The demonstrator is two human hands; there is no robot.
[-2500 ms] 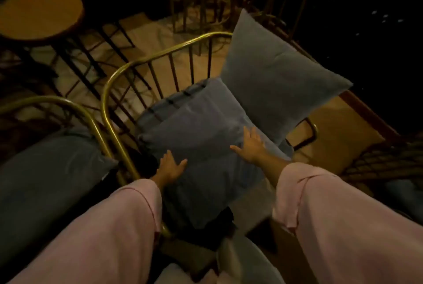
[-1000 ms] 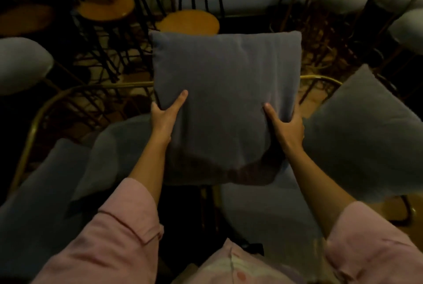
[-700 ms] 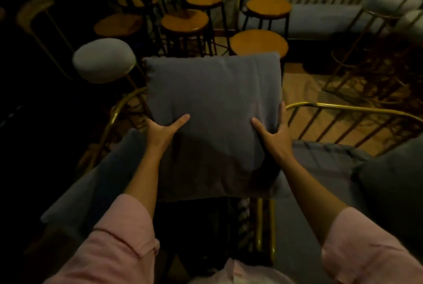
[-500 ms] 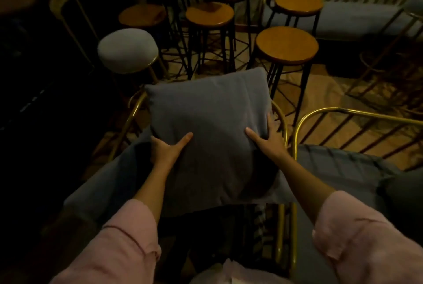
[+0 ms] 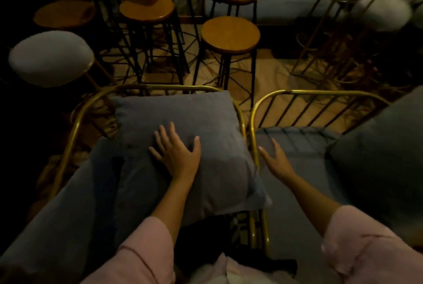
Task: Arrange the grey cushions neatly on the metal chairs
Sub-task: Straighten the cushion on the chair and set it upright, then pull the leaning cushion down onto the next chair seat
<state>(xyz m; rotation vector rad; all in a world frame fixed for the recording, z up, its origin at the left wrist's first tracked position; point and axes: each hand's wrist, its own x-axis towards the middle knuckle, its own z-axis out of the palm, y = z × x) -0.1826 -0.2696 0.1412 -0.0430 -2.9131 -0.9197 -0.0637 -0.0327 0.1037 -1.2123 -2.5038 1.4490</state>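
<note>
A square grey cushion [image 5: 206,128] leans against the curved brass back of the left metal chair [image 5: 75,128], resting on that chair's grey seat pad [image 5: 75,196]. My left hand [image 5: 177,153] lies flat on the cushion's middle, fingers spread. My right hand [image 5: 275,161] hovers open over the grey seat pad of the right metal chair [image 5: 270,98], just past the cushion's right edge, holding nothing. A second grey cushion [image 5: 384,153] stands tilted at the right chair's far side.
Several round wooden stools [image 5: 230,34] on black legs crowd the floor behind the chairs. White padded stools stand at the left [image 5: 51,58] and upper right [image 5: 380,12]. A grey bench [image 5: 288,4] runs along the back wall.
The cushion held in both hands has been set down against the left chair's back. My right hand has let go and moved right; my left hand now rests flat on the cushion.
</note>
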